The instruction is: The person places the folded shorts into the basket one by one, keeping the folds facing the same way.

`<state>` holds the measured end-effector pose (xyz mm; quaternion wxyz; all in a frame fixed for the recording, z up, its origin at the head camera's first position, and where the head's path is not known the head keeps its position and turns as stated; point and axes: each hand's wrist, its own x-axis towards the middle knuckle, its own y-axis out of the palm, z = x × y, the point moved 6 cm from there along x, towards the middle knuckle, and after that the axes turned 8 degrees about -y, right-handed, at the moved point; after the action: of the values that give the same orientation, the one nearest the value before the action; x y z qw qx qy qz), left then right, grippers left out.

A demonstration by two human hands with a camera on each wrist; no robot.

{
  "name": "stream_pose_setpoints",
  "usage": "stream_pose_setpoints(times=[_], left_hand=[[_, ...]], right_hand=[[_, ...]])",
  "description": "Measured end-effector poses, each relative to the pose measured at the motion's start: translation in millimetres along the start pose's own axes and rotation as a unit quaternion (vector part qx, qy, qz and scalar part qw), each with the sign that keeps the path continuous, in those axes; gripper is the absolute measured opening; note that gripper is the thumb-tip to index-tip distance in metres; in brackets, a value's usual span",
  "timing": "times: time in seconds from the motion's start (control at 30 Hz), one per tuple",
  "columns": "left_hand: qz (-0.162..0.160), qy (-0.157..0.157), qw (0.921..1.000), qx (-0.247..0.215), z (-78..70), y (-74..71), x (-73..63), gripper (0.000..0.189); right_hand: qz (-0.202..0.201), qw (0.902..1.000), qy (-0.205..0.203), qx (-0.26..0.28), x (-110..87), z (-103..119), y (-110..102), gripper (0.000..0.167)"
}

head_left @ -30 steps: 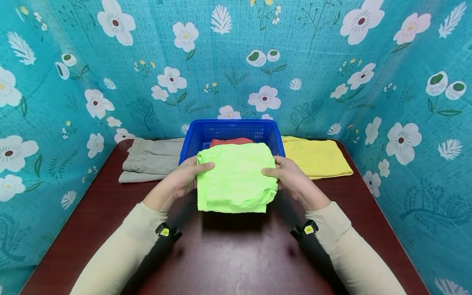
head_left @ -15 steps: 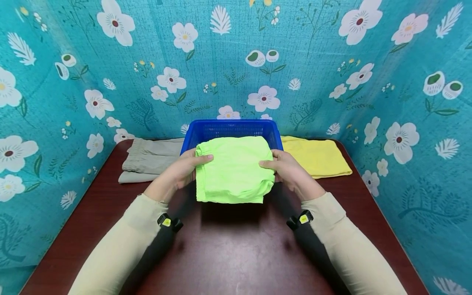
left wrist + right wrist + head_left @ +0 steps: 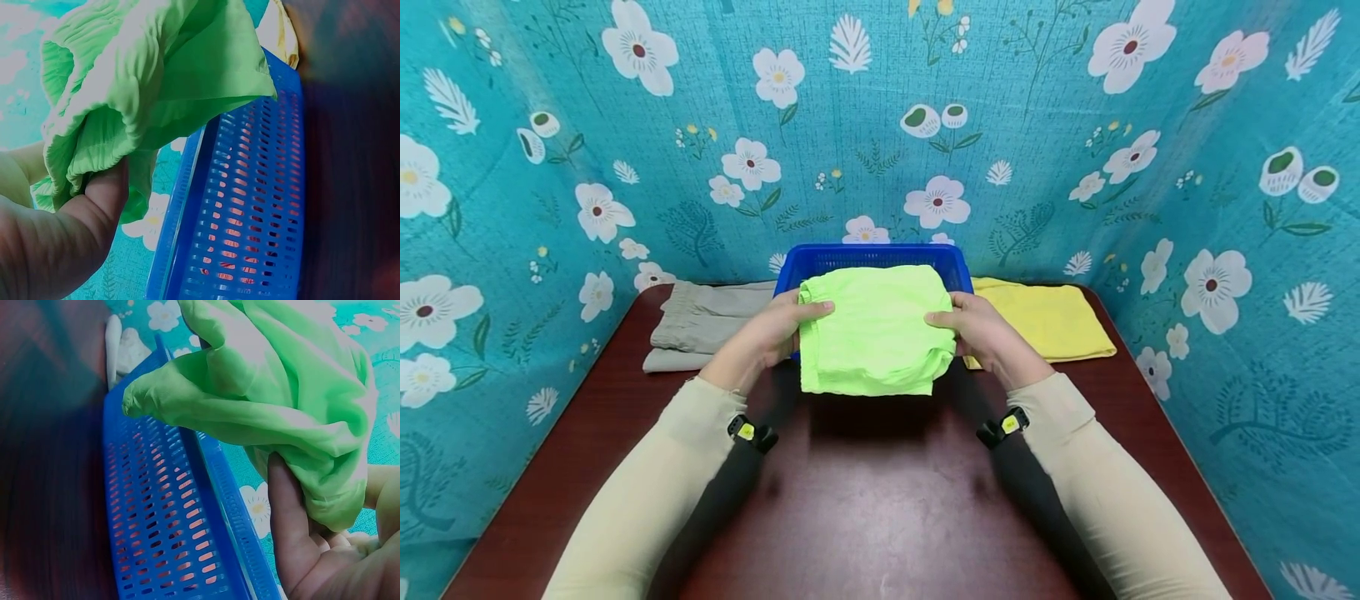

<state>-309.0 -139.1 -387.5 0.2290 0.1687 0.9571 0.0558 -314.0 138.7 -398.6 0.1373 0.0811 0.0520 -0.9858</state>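
Lime-green shorts [image 3: 872,333], folded, with a gathered elastic waistband, are held up over the front of a blue plastic basket [image 3: 955,258]. My left hand [image 3: 778,327] pinches the waistband side, its thumb on top. On the other side, my right hand [image 3: 981,332] grips the crumpled edge, also thumb on top. Both wrist views show the shorts [image 3: 144,75] above the slotted basket wall [image 3: 156,506]. Something reddish [image 3: 232,236] shows through the slots; in the head view the shorts cover it.
A folded grey garment [image 3: 700,321] with a gathered waistband lies left of the basket. To the right is a folded yellow garment [image 3: 1045,321]. All rest on a dark red-brown table [image 3: 880,508], before a teal floral curtain [image 3: 880,125].
Both hands have moved forward with the green shorts, away from me and further over the basket. The red cloth in the basket, visible earlier in the head view, is covered now.
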Motion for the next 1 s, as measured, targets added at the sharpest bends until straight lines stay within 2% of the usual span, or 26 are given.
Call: stream_pose_setpoints(times=[0.17, 0.33, 0.5, 0.6, 1.0], left_hand=[[-0.010, -0.008, 0.9999, 0.002, -5.0, -5.0, 5.9, 0.047], [-0.016, -0.005, 0.9999, 0.000, -8.1, -8.9, 10.7, 0.045], [-0.010, -0.003, 0.9999, -0.008, -10.8, -10.3, 20.2, 0.043], [-0.019, -0.007, 0.9997, -0.011, -12.6, -13.2, 26.5, 0.042], [-0.036, -0.029, 0.9989, 0.007, -19.6, -21.6, 46.6, 0.034]], right_hand=[[0.007, 1.0000, 0.003, 0.004, 8.2, 4.6, -1.6, 0.048], [0.010, 0.9999, 0.003, 0.011, 19.5, 7.8, -2.7, 0.044], [0.014, 0.9996, 0.015, 0.016, 29.2, 6.1, -5.7, 0.045], [0.017, 0.9995, 0.018, 0.022, 35.4, 4.3, -7.4, 0.048], [-0.004, 0.9990, 0.042, 0.015, 54.6, 0.5, -11.8, 0.043]])
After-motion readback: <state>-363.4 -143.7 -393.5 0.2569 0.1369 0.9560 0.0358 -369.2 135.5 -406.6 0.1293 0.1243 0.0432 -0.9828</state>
